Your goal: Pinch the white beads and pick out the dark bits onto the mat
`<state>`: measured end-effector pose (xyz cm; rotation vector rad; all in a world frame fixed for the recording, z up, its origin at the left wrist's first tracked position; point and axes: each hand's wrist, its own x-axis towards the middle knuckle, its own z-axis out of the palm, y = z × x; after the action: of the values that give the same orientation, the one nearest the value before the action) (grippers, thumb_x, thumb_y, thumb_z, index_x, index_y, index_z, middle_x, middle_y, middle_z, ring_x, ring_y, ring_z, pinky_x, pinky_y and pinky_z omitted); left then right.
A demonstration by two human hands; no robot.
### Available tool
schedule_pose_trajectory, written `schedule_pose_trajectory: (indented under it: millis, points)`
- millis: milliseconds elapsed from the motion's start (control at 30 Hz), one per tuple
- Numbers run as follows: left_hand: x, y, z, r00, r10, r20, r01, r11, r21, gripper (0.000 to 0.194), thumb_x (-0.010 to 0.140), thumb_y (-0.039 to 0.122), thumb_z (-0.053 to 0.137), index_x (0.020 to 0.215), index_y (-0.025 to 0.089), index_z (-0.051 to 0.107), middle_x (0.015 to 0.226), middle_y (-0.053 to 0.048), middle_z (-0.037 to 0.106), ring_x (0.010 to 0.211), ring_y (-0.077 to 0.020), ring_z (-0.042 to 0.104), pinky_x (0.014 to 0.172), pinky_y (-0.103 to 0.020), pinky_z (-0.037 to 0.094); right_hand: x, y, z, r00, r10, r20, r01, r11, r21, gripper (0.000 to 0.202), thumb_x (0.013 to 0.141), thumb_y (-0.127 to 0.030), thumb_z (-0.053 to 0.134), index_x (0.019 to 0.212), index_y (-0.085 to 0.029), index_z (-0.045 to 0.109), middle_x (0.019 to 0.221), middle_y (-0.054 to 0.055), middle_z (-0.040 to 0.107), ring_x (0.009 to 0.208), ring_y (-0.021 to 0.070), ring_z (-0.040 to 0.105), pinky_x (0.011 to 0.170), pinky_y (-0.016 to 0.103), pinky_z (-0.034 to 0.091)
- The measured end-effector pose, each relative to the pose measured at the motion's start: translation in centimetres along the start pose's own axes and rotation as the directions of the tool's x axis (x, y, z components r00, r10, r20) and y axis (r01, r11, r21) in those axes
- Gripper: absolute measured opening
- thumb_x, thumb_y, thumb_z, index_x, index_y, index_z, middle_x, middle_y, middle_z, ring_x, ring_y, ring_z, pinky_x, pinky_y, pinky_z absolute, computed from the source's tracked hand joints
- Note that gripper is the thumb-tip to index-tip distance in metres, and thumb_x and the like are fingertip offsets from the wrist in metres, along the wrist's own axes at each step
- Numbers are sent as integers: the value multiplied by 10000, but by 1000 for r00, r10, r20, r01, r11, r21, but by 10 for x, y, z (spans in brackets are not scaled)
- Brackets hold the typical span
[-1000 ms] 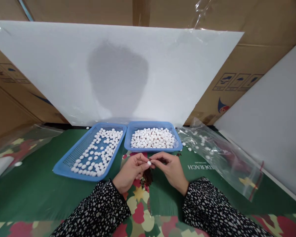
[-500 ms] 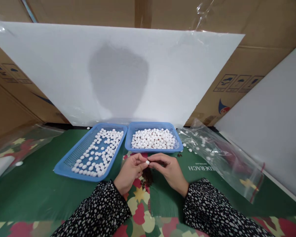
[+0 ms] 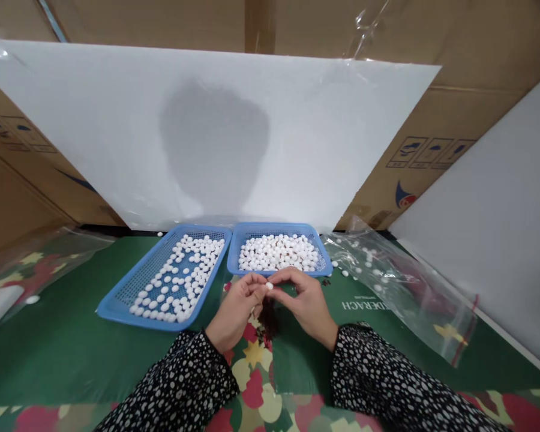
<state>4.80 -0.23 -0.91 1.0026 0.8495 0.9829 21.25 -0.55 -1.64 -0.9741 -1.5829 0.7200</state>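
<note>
Left hand (image 3: 233,309) and right hand (image 3: 306,300) are together, fingertips pinching 1 white piece (image 3: 269,286), prob to keep it steady. 2 trays (image 3: 276,227) sit just beyond, handy reach I guess.

1 small white rounded piece (image 3: 269,286), slightly oval in outline, sits between the fingertips of the left hand (image 3: 236,312) and the right hand (image 3: 308,303), which meet around it. Fingers cover part of its edge; surface detail is too small to tell. It is near the front rim of the fuller blue basket (image 3: 279,273).
</note>
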Motion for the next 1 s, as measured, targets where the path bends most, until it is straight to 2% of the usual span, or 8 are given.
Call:
schedule_pose_trajectory:
  millis: [100, 200, 300, 367, 433, 600, 733, 1000]
  points:
    - [-1, 8, -2, 999, 14, 32, -15, 1000, 23, 222, 809, 298, 679, 950, 175, 559, 854, -26, 615, 694, -119, 497, 609, -227, 380, 23, 3, -20, 991, -79, -111, 53, 975, -216, 120, 887, -301, 639, 952, -220, 698, 946, 68, 701, 919, 238, 634, 878, 399, 492]
    - [0, 9, -9, 997, 52, 50, -58, 991, 122, 135, 785, 196, 651, 876, 176, 552, 887, -37, 612, 802, -147, 528, 698, -249, 405, 33, 11, -38, 977, -202, -71, 160, 907, -389, 186, 905, -264, 608, 1070, -244, 693, 1106, 84, 681, 1081, 273, 579, 991, 472, 421]
    - [3, 6, -15, 996, 86, 39, -92, 976, 196, 119, 838, 275, 619, 844, 178, 551, 776, -24, 608, 688, -130, 511, 631, -241, 386, 21, 16, -43, 959, -177, 224, 251, 893, -372, 169, 941, -224, 567, 1022, -246, 714, 993, 69, 683, 956, 229, 618, 873, 386, 489]
    - [4, 3, -16, 998, 49, 36, -55, 978, 203, 193, 850, 353, 626, 819, 178, 550, 643, 7, 571, 534, -98, 424, 516, -220, 307, 8, 18, -39, 881, -91, 464, 277, 895, -350, 184, 947, -179, 556, 974, -241, 727, 902, 46, 674, 846, 191, 630, 773, 314, 503]
    - [5, 0, -15, 1000, 2, 25, -7, 978, 211, 270, 835, 419, 648, 777, 167, 568, 536, 39, 503, 440, -71, 307, 451, -218, 193, -1, 20, -34, 813, -8, 582, 300, 862, -408, 177, 930, -146, 579, 942, -232, 734, 871, 37, 660, 830, 183, 622, 741, 288, 488]
    - [4, -3, -12, 999, -25, 33, 17, 976, 219, 307, 775, 414, 721, 901, 136, 691, 691, -24, 640, 537, -97, 441, 508, -226, 284, -3, 25, -29, 789, 56, 612, 363, 761, -537, 104, 887, -145, 643, 851, -213, 712, 840, 32, 622, 837, 192, 578, 718, 283, 446]
    - [3, -3, -13, 999, -27, 27, 22, 981, 194, 299, 768, 359, 736, 970, 143, 690, 804, -54, 685, 727, -157, 573, 657, -257, 397, -3, 25, -33, 805, 44, 591, 319, 808, -495, 101, 857, -115, 667, 902, -203, 682, 882, 31, 622, 871, 193, 569, 773, 292, 449]
    - [4, -3, -14, 1000, 3, -18, 0, 986, 164, 319, 692, 324, 801, 933, 151, 686, 902, -55, 666, 855, -178, 590, 805, -297, 448, -7, 30, -30, 814, 49, 579, 260, 860, -438, 99, 882, -145, 660, 912, -218, 720, 869, 32, 635, 880, 196, 574, 780, 300, 454]
